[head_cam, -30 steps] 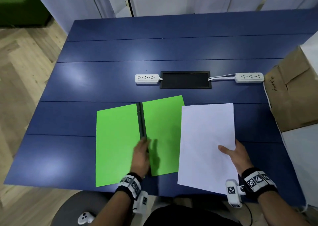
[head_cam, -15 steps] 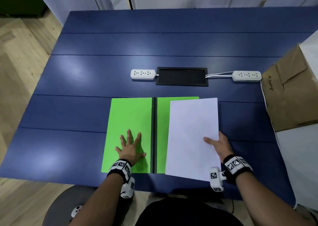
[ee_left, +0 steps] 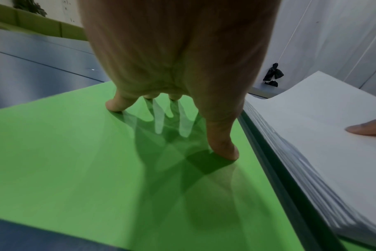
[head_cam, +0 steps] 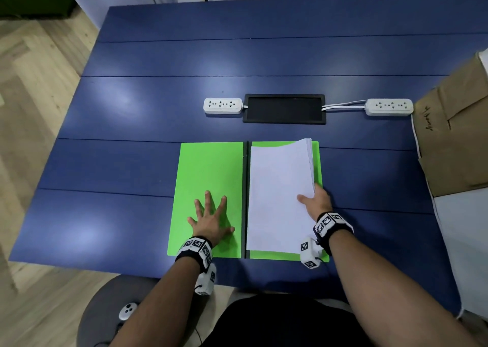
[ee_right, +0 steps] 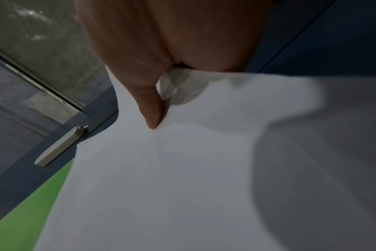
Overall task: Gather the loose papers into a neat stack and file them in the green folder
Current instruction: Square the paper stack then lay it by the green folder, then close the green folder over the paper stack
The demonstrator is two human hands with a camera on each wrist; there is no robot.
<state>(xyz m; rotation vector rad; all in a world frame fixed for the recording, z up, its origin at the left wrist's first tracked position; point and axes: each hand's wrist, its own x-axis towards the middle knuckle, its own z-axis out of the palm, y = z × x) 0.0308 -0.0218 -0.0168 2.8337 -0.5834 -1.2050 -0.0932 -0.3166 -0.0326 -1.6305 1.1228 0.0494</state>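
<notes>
On the blue table (head_cam: 132, 161), near its front edge, the green folder (head_cam: 208, 172) is lying open and flat, its dark spine (head_cam: 247, 201) running down the middle. The left hand (head_cam: 211, 221) is pressing on the folder's left leaf with fingers spread and straight; in the left wrist view the thumb and fingertips (ee_left: 224, 151) are touching the green surface. The papers (head_cam: 277, 196) are sitting as one stack on the right leaf, the stack's left edge lying just beside the spine. The right hand (head_cam: 315, 201) is gripping the stack at its right edge, thumb on top and fingers hidden beneath, so that this edge is lifting and the far right corner is curling upward. The right wrist view, though blurred, is showing the thumb (ee_right: 150, 105) denting the top sheet. Farther back on the table, two white power strips (head_cam: 223, 105) are flanking a black cable hatch (head_cam: 284, 108). A brown cardboard box (head_cam: 454, 140) is standing at the right edge of the table.
</notes>
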